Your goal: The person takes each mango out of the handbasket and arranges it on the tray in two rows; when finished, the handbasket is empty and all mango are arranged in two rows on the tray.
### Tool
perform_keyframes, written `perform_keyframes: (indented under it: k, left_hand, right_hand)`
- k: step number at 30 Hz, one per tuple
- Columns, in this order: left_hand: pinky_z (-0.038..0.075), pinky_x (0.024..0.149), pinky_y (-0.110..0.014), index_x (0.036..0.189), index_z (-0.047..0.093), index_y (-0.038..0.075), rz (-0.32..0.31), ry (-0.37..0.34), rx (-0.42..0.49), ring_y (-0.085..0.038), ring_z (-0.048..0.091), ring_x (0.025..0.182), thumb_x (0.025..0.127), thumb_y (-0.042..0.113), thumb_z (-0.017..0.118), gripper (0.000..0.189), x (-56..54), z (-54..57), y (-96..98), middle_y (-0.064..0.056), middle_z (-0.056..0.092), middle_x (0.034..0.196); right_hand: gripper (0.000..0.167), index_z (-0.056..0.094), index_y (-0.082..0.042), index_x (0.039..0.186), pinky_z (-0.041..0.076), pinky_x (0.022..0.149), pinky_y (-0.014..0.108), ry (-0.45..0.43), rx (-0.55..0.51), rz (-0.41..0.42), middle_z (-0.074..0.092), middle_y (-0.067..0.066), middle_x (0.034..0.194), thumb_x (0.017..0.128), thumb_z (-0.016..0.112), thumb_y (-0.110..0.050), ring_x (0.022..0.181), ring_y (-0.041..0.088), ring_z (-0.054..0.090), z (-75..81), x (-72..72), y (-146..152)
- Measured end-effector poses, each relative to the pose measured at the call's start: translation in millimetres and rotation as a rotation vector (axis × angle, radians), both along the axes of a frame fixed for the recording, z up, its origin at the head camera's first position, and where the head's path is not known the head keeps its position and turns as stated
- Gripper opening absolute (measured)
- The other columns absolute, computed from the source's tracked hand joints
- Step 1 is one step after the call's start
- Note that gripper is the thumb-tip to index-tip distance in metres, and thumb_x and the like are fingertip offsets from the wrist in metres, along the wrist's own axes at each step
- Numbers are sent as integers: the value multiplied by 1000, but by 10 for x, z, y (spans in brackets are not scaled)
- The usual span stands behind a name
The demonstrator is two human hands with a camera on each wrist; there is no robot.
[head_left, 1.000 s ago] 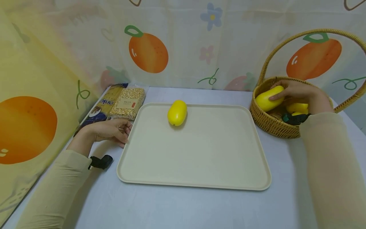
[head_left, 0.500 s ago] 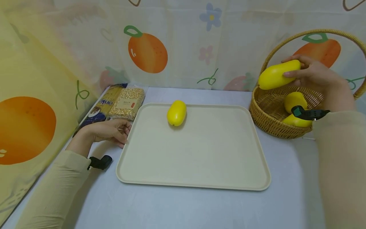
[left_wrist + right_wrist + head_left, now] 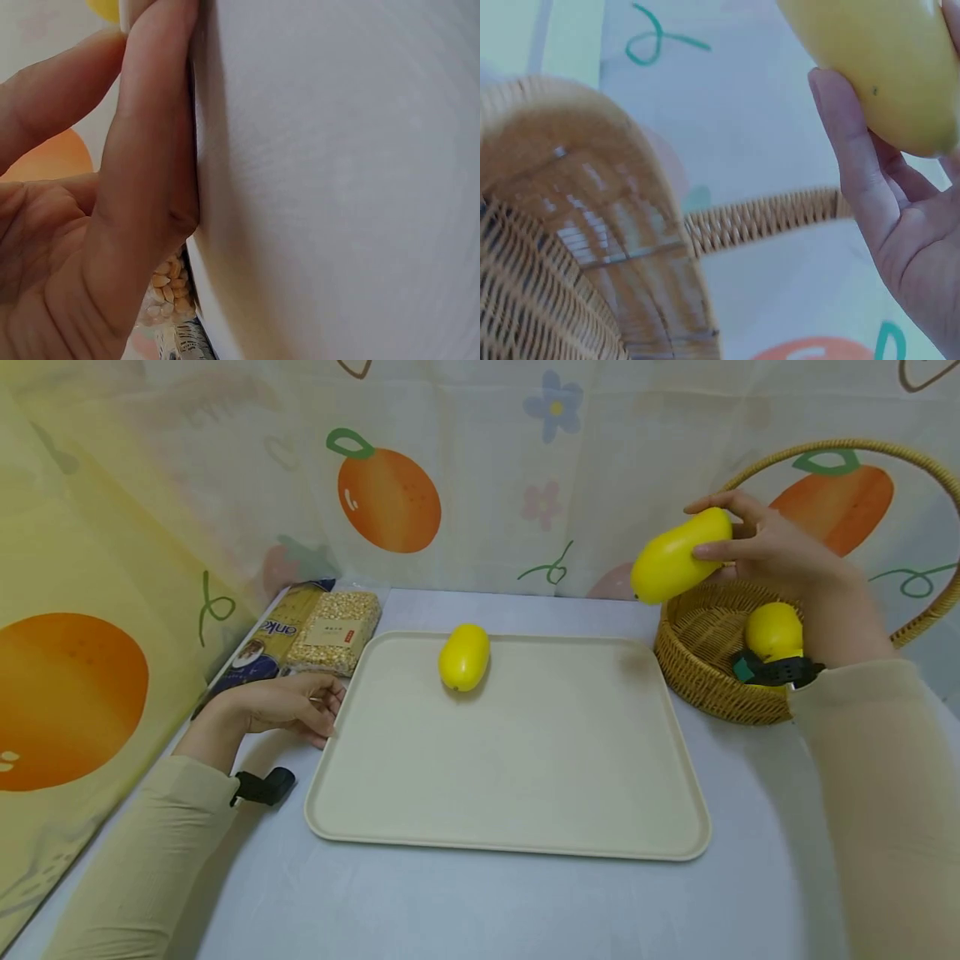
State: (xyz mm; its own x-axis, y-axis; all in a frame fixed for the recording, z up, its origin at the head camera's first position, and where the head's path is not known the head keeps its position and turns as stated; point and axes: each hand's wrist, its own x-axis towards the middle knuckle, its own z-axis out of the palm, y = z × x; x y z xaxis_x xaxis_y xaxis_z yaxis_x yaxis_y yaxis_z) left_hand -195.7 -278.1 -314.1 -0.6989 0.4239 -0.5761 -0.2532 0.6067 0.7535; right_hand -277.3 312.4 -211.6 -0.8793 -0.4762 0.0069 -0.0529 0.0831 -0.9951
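Note:
In the head view my right hand (image 3: 780, 547) grips a long, smooth yellow fruit (image 3: 675, 560), thumb on its near side, up in the air over the tray's far right corner and the basket's left rim. The right wrist view shows the same yellow fruit (image 3: 885, 75) between thumb and fingers. A beige rectangular tray (image 3: 510, 760) lies flat on the table. Its left edge is pinched by my left hand (image 3: 288, 706), thumb and a finger meeting at the rim in the left wrist view. A shorter yellow fruit (image 3: 464, 657) lies near the tray's far edge.
At the right stands a wicker basket (image 3: 693, 681) with a tall arched handle, holding more yellow fruit (image 3: 774, 628). Behind my left hand lie a bag of corn kernels (image 3: 333, 631) and a gold-and-blue packet (image 3: 273, 627). A patterned curtain (image 3: 480, 485) backs the table.
My right hand has lifted the long yellow fruit out of the basket, then carried it left past the rim. The left hand stays at the tray edge.

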Motion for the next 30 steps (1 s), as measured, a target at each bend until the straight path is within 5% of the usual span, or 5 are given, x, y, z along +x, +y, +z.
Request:
perform_keyframes:
  k: [8, 17, 30]
  left_hand:
    - [62, 79, -30, 123, 36, -6, 3, -8, 6, -16, 60, 87, 84, -1, 66, 49, -9, -12, 5, -8, 46, 102]
    - [62, 80, -30, 122, 36, -5, 5, -8, 7, -16, 60, 87, 84, -1, 67, 49, -3, -3, 6, -8, 46, 102]
    - [62, 79, -29, 123, 35, -5, 6, -1, 4, -15, 60, 87, 84, 0, 67, 51, -1, -4, 14, -8, 45, 103]
  right_hand:
    - [48, 38, -17, 140, 63, 76, 30, 3, -12, 47, 49, 10, 123, 98, 50, 2, 93, 18, 70, -83, 13, -303]
    - [45, 38, -28, 138, 61, 81, 25, 59, 267, 0, 51, 3, 126, 99, 56, -14, 99, 14, 67, -162, 73, -603]
    - [45, 35, -29, 137, 61, 86, 28, 40, 297, 49, 48, 3, 130, 99, 58, -21, 108, 18, 60, -425, 25, -883]
